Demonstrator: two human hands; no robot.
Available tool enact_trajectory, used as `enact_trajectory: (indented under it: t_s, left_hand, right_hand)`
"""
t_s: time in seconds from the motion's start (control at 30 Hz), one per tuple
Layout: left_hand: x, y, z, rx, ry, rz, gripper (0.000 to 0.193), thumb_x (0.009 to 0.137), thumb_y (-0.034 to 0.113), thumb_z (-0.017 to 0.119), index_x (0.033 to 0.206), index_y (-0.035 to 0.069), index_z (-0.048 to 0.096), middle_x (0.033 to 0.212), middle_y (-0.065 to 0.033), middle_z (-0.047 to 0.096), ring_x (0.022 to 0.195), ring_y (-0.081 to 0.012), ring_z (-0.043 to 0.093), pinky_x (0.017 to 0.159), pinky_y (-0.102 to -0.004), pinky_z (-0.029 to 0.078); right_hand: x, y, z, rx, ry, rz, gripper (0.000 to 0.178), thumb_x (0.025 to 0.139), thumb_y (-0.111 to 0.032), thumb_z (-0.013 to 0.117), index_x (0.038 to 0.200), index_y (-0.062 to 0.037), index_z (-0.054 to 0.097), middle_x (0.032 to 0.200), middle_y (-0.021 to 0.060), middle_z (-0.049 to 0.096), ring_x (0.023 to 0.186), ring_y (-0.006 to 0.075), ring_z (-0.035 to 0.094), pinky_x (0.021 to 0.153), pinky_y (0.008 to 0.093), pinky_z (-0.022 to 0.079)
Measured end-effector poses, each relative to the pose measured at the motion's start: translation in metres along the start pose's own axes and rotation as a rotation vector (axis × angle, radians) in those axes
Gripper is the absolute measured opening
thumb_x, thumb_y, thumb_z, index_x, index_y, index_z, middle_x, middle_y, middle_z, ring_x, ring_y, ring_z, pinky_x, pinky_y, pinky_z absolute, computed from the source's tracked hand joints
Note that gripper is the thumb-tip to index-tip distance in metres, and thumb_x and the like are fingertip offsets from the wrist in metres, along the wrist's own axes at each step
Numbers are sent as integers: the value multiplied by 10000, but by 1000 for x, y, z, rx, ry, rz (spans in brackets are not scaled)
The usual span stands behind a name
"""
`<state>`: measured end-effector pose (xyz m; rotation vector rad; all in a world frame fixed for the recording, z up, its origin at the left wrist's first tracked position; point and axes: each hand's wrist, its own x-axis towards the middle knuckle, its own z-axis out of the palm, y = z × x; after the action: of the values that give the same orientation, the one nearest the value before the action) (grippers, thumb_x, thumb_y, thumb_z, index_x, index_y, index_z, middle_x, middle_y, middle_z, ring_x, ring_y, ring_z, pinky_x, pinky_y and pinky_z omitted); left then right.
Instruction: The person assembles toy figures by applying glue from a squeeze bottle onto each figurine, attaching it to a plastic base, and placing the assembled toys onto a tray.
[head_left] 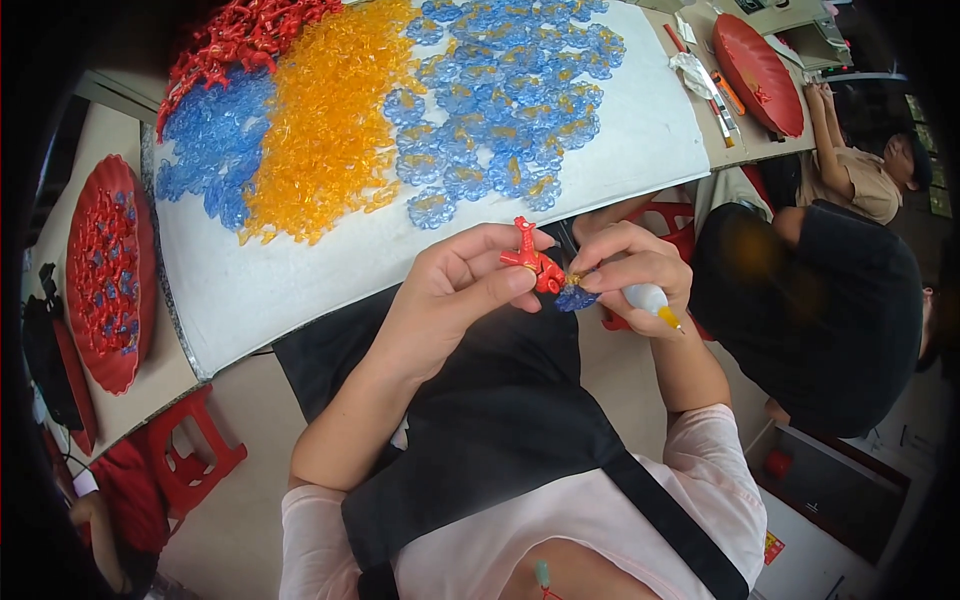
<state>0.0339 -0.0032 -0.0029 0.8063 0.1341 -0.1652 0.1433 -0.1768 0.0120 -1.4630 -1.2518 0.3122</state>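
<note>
Over my lap, by the table's near edge, my left hand [460, 280] pinches a small red animal figurine [543, 268] between thumb and fingers. Close against its right side, the fingertips of my right hand [645, 262] grip a dark blue translucent plastic piece [576, 297] with a bit of yellow at its top. The figurine and the blue piece seem to touch, but fingers partly hide the spot. Tucked in the same right hand is a small whitish squeeze bottle [648, 300], its yellow nozzle and thin tip pointing down to the right.
White-covered table [660, 130] bears red figurines [240, 40], loose blue pieces [215, 140], yellow pieces [325, 120] and blue flower-shaped pieces [510, 100]. Red trays stand left [148, 290] and right [735, 50]. Red stool [200, 440] is lower left. People [810, 310] sit close by.
</note>
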Motion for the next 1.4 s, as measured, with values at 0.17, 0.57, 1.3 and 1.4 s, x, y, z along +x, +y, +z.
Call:
enact_trajectory:
  t_s: [0.17, 0.57, 1.3, 1.4]
  left_hand:
    - [1, 0, -1, 37, 9, -3, 253, 808, 78, 547, 1041, -17, 520, 911, -82, 593, 782, -97, 560, 682, -220, 460]
    - [5, 4, 2, 65, 39, -58, 258, 801, 99, 560, 1028, -21, 529, 834, -71, 607, 667, -95, 559, 638, -208, 460]
    - [9, 1, 3, 70, 88, -78, 240, 779, 98, 586, 989, -15, 555, 796, -76, 606, 571, -88, 539, 549, -189, 446]
    - [10, -1, 2, 81, 78, -83, 244, 776, 105, 591, 987, -14, 557, 798, -79, 605, 572, -87, 540, 553, -190, 449]
  right_hand:
    - [4, -4, -2, -115, -27, -21, 189, 625, 47, 657, 796, -30, 632, 816, 106, 586, 710, 189, 592, 590, 247, 464]
    - [12, -16, -10, -267, -90, -9, 208, 623, -35, 668, 828, -38, 634, 778, 89, 592, 693, 196, 596, 567, 259, 467]
    - [19, -21, -16, -368, -256, -55, 261, 606, -7, 666, 863, -32, 626, 768, 69, 570, 687, 194, 583, 553, 268, 468]
    - [21, -22, -17, -381, -300, -46, 246, 609, 0, 663, 851, -25, 620, 768, 71, 568, 693, 203, 584, 561, 273, 472]
